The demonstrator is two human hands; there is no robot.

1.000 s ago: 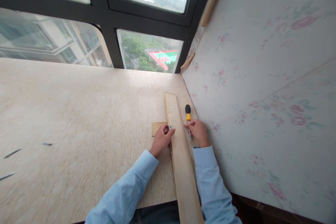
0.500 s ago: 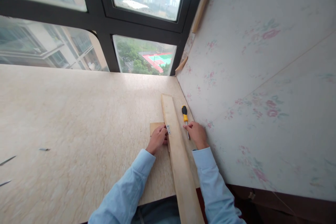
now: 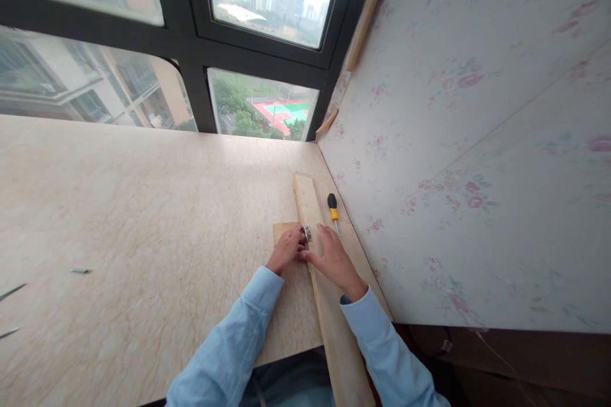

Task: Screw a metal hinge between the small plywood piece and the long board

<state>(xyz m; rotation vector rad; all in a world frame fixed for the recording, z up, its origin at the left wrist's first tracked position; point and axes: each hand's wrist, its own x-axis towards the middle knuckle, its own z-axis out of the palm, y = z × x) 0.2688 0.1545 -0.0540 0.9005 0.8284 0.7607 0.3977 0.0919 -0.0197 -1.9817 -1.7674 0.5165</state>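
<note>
Now right hand [image 3: 334, 262] is off screwdriver [image 3: 333, 206], which lies between board [image 3: 334, 315] and wall [image 3: 458, 165]; thumb, fingers spread near hinge [image 3: 307, 234]. Left hand [image 3: 285, 250] pinches hinge at board's left edge. So both hands attend hinge; screwdriver idle.

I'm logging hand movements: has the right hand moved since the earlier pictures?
Yes: against the wooden board, the right hand has moved left, from the screwdriver beside it to over the board.
</note>
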